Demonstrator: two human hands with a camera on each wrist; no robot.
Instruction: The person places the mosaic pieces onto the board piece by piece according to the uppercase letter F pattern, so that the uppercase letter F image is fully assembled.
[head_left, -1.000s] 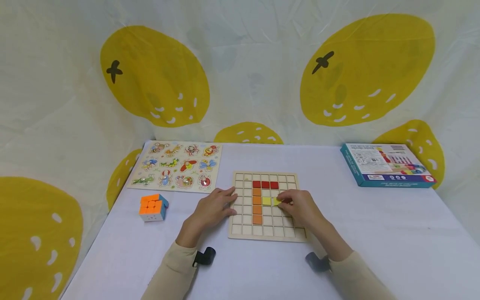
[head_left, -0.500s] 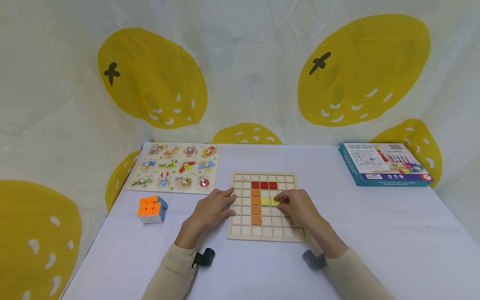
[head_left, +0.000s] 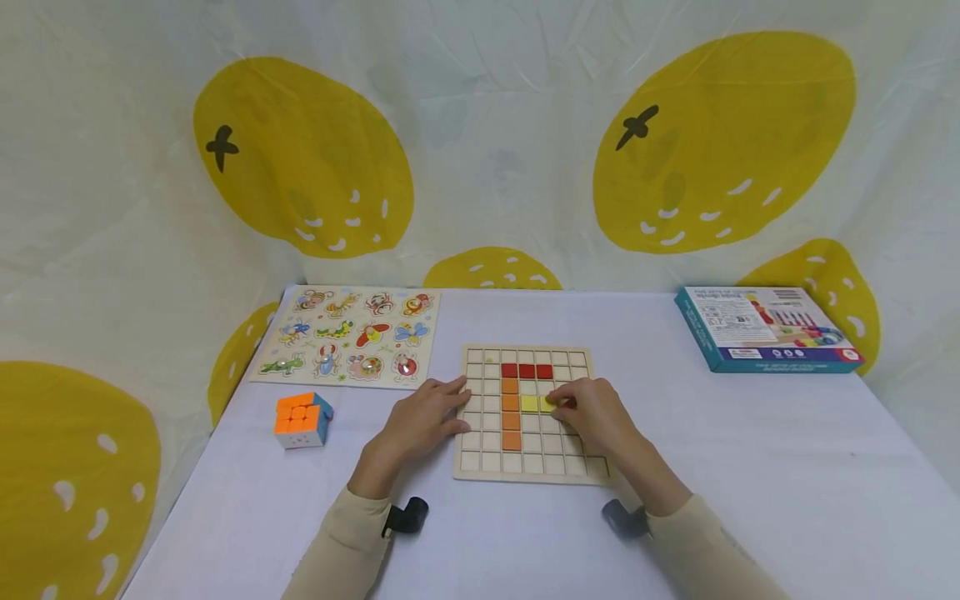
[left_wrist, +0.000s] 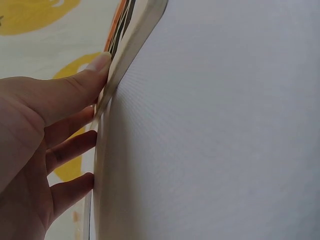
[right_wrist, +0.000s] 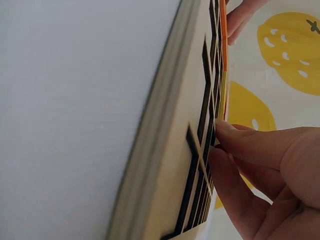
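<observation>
A wooden grid board [head_left: 555, 468] lies on the table. In it sit a row of red square tiles [head_left: 527, 371], a column of orange tiles [head_left: 511, 421] and a yellow tile [head_left: 529, 403]. My right hand [head_left: 596, 414] pinches a second yellow tile [head_left: 547, 403], which lies flat beside the first; the fingertips partly cover it. The right wrist view shows the thumb and fingers of my right hand [right_wrist: 260, 170] close to the grid's surface. My left hand [head_left: 426, 417] rests on the board's left edge, fingers spread and thumb against the rim, as the left wrist view also shows.
On the left lies an insect picture puzzle board [head_left: 345, 337], with an orange, white and blue puzzle cube [head_left: 302, 419] in front of it. A flat toy box [head_left: 768, 331] lies at the back right. White cloth [head_left: 750, 450] covers the table.
The second yellow tile was tilted in my right fingers and now lies flat in its cell. My left hand stays at the board's edge. The head view has shifted slightly.
</observation>
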